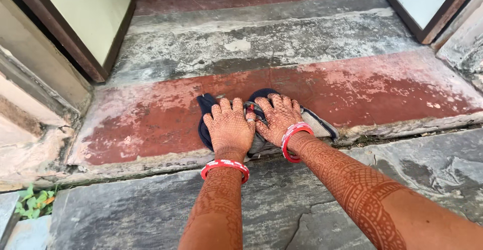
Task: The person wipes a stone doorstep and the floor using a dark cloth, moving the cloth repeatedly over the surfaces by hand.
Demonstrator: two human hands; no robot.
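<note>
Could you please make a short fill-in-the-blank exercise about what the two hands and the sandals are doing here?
1. Both hands rest flat on a pair of dark blue ____.
2. The left hand and right hand each wear ____ bangles at the wrist.
3. The footwear lies on a worn ____-painted stone step.

Missing words: sandals; red; red

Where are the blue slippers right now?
In the head view, the blue slippers lie side by side at the middle of the red step, near its front edge, under the left hand and right hand.
</note>
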